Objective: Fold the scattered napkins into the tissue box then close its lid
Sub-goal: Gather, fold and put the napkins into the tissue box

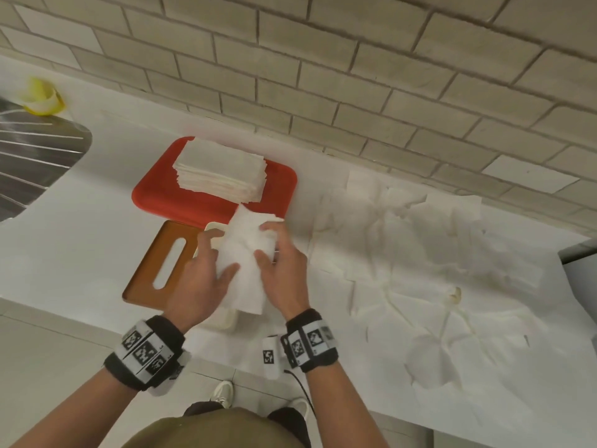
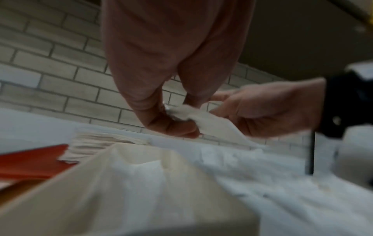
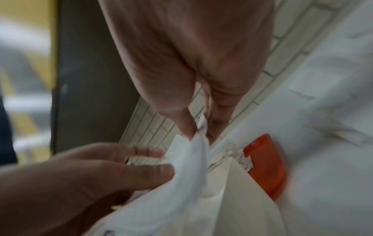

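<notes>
— Both wrists with their marker bands hang over the near edge of the countertop, so what are the hands doing?

— They hold one napkin in the air, right over the cream tissue box, which sits near the front edge, mostly hidden under them. The left hand pinches the napkin's left edge between thumb and fingers; the right hand pinches the right edge, thumb on top.

— How should the fold go?

— I'd bring the two pinched edges together evenly, match the corners, then press a crease before lowering it flat into the box. Thin paper like this probably tears or bunches if pulled taut, so a light pinch seems best.

— And the pose?

— Palms face each other, wrists tilted inward, fingers pointing toward the brick wall.

— What remains?

— Plenty, I judge: loose napkins cover the countertop's right half. The brown slotted lid lies just left of the box, off it. Toward the back edge a folded stack rests on a red tray.
</notes>
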A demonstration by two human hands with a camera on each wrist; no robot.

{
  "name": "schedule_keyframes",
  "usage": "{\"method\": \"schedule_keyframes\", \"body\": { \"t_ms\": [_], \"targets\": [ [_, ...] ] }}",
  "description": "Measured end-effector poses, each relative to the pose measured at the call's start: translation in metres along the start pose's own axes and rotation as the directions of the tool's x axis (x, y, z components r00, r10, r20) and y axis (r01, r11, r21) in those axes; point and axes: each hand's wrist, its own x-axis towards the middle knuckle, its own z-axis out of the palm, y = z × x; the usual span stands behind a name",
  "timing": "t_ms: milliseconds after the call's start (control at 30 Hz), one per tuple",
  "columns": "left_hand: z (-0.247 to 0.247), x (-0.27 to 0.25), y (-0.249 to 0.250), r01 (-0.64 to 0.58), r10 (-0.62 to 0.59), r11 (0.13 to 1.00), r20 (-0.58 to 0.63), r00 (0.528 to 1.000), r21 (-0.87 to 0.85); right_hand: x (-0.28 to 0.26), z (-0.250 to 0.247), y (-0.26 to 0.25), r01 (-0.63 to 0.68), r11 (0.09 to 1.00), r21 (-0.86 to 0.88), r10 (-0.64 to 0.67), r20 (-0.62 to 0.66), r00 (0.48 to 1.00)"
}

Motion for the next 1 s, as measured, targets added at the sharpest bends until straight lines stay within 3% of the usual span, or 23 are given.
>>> {"method": "schedule_keyframes", "body": {
  "t_ms": [67, 133, 200, 267, 333, 433, 533, 633, 700, 767, 867, 1000],
  "targets": [
    [-0.009, -0.006, -0.021, 0.004, -0.01, 0.977, 0.026, 1.0, 0.212, 0.005, 0.03, 0.0, 0.075, 0.955, -0.287, -0.041, 0.124, 0.991],
    [-0.011, -0.007, -0.041, -0.005, -0.042, 0.893, 0.094, 0.995, 0.449, 0.007, 0.058, 0.001, 0.191, 0.817, -0.544, -0.06, 0.249, 0.967],
    [-0.006, -0.004, -0.053, -0.023, -0.106, 0.781, 0.169, 0.98, 0.625, 0.007, 0.076, -0.001, 0.33, 0.64, -0.694, -0.067, 0.378, 0.923],
    [0.002, -0.001, -0.053, -0.074, -0.182, 0.669, 0.26, 0.948, 0.739, 0.008, 0.082, 0.0, 0.399, 0.529, -0.749, -0.044, 0.446, 0.894],
    [0.007, 0.003, -0.048, -0.121, -0.193, 0.608, 0.294, 0.936, 0.784, 0.008, 0.073, 0.005, 0.371, 0.586, -0.72, -0.079, 0.405, 0.911],
    [0.005, 0.002, -0.034, -0.083, -0.189, 0.597, 0.24, 0.952, 0.798, 0.004, 0.025, 0.019, 0.246, 0.774, -0.583, -0.171, 0.181, 0.968],
    [0.005, -0.001, -0.006, -0.109, -0.073, 0.565, 0.181, 0.981, 0.818, -0.001, -0.053, 0.058, 0.046, 0.863, -0.504, -0.086, -0.056, 0.995],
    [0.03, 0.001, 0.035, -0.222, 0.113, 0.679, 0.2, 0.973, 0.699, -0.011, -0.143, 0.118, -0.203, 0.827, -0.524, 0.133, -0.168, 0.977],
    [0.064, 0.005, 0.059, -0.319, 0.198, 0.748, 0.262, 0.944, 0.582, -0.025, -0.2, 0.151, -0.332, 0.77, -0.545, 0.255, -0.215, 0.943],
    [0.112, 0.01, 0.074, -0.405, 0.252, 0.764, 0.345, 0.904, 0.503, -0.039, -0.246, 0.173, -0.417, 0.729, -0.543, 0.33, -0.254, 0.909],
    [0.194, 0.014, 0.082, -0.425, 0.212, 0.78, 0.445, 0.87, 0.46, -0.054, -0.283, 0.196, -0.445, 0.695, -0.565, 0.384, -0.231, 0.894],
    [0.281, 0.017, 0.071, -0.424, 0.121, 0.761, 0.534, 0.837, 0.492, -0.061, -0.283, 0.213, -0.388, 0.7, -0.599, 0.397, -0.124, 0.909]
  ]
}}
